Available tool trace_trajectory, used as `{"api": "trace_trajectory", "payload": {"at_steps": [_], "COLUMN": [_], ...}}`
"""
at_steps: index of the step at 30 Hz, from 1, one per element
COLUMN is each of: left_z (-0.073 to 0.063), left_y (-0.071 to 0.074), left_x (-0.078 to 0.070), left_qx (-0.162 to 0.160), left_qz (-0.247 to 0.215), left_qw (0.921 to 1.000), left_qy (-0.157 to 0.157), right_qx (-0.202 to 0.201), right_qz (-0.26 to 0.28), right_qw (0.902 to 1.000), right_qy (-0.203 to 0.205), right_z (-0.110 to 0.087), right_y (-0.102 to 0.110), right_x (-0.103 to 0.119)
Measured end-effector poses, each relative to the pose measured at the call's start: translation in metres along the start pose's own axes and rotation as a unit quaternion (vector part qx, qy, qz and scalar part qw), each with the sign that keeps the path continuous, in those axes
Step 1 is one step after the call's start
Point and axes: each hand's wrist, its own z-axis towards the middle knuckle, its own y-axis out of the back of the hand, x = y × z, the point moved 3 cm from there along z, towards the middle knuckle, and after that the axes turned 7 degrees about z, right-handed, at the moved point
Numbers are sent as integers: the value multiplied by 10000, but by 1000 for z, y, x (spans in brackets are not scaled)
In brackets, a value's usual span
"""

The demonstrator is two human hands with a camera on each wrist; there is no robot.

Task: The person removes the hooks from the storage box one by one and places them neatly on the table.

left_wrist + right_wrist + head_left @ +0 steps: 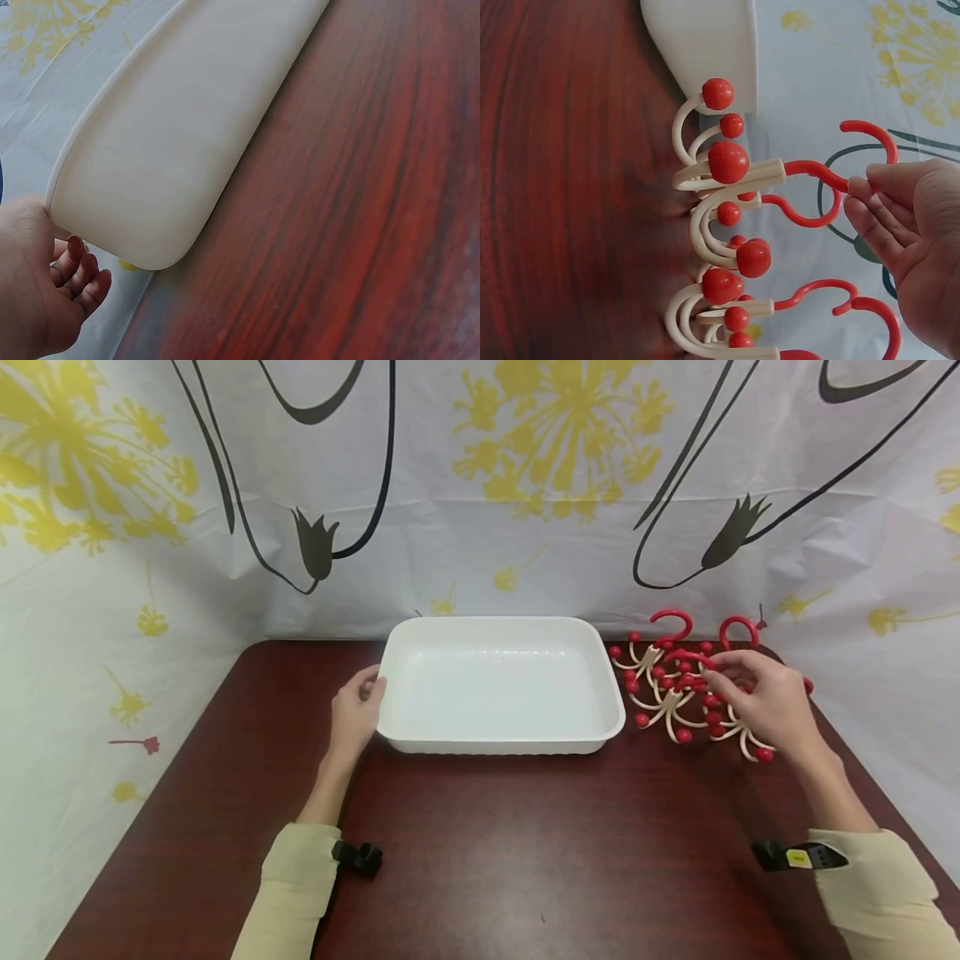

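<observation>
A white rectangular tray stands at the back middle of the table. My left hand grips its left end; in the left wrist view the thumb side meets the rim while the other fingers curl outside the wall. To the tray's right stand several claw-shaped hangers with cream curved arms, red ball tips and red hooks. My right hand pinches the red hook of one hanger between thumb and fingers. That hanger's balls sit close to its neighbours, partly overlapping them.
The dark red-brown table reaches forward to a white cloth printed with yellow and dark flowers, which hangs behind and at both sides. Other red hooks rise beside my right hand.
</observation>
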Motion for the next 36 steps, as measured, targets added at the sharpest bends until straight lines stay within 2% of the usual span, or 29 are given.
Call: {"api": "trace_trajectory", "payload": {"at_steps": [18,36], "left_z": [1,-1], "left_y": [-2,0], "left_x": [1,-1], "left_qx": [-12,28], "left_qz": [42,39], "left_qw": [9999,10000], "left_qy": [113,22], "right_qx": [44,184], "right_qz": [-60,52], "right_qw": [10000,9996], "right_qy": [-32,-229], "right_z": [-4,-7], "right_y": [-6,-6], "right_x": [-10,-16]}}
